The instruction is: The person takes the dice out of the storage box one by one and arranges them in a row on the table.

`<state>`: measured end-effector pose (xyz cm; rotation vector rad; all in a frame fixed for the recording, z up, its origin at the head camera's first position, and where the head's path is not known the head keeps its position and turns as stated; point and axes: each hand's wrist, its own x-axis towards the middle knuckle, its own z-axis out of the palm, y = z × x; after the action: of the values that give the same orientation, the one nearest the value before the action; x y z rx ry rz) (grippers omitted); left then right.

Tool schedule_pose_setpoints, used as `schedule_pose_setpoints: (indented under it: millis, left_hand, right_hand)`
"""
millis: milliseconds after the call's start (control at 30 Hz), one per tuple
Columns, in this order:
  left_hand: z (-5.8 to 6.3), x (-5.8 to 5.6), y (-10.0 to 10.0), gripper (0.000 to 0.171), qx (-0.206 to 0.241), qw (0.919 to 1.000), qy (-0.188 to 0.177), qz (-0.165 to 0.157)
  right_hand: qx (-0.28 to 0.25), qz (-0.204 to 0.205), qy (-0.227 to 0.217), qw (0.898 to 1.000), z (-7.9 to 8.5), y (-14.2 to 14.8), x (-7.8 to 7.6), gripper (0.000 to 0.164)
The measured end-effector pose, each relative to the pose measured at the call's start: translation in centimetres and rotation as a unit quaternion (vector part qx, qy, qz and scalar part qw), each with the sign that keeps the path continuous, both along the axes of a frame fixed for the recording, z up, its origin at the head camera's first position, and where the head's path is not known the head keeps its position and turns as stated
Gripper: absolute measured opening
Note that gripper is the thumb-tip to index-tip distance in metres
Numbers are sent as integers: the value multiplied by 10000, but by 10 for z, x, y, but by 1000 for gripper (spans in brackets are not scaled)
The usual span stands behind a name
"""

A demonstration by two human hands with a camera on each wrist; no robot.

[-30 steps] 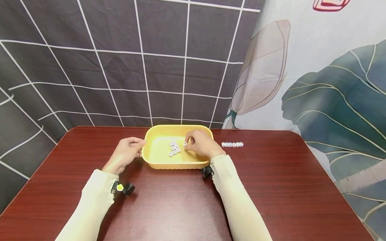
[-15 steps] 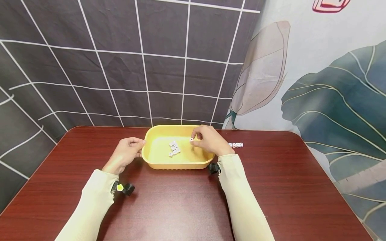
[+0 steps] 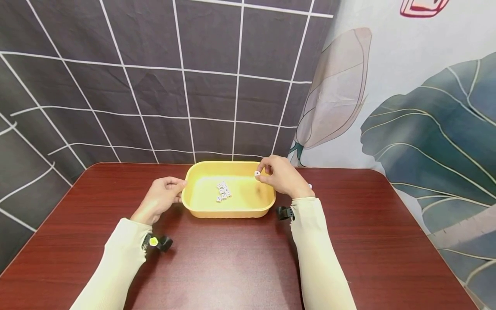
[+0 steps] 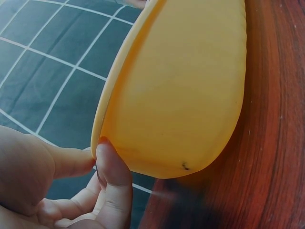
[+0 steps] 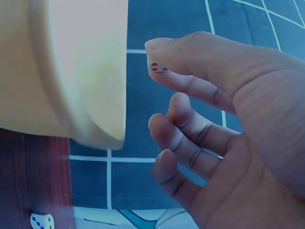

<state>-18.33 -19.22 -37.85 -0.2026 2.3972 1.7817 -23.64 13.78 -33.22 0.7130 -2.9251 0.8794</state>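
A yellow plastic basin (image 3: 228, 214) stands near the back of the table. My left hand (image 3: 162, 196) pinches its left rim, with thumb and finger on either side of the wall in the left wrist view. Several white dice (image 3: 223, 190) lie grouped on the basin's floor. Over the basin's right rim, my right hand (image 3: 282, 174) pinches one white die (image 3: 257, 173) between thumb and index finger. Red pips show on that die (image 5: 157, 67) in the right wrist view, and the other fingers are loosely curled.
A white die (image 5: 42, 221) sits on the table right of the basin; the row it belongs to is mostly hidden behind my right wrist. The dark red table (image 3: 217, 258) meets a grey checked cloth (image 3: 155, 94) at its back edge.
My right hand has lifted the die from inside the basin and moved right and up to the right rim, covering more of the dice row. My left hand has stayed put.
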Motion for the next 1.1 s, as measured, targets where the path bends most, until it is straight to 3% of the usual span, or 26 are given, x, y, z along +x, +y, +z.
schedule_pose_setpoints:
  millis: [467, 667, 1100]
  left_hand:
    - [0, 0, 0, 37, -67, 10000, 32, -5]
    - [0, 0, -1, 37, -74, 10000, 20, 13]
    - [-1, 0, -1, 36, -94, 10000, -4, -2]
  right_hand:
    - [-179, -285, -291, 9990, 3, 23, 0, 9]
    - [-74, -380, -44, 9992, 3, 32, -1, 7]
    - [-201, -572, -88, 9981, 1, 53, -4, 9]
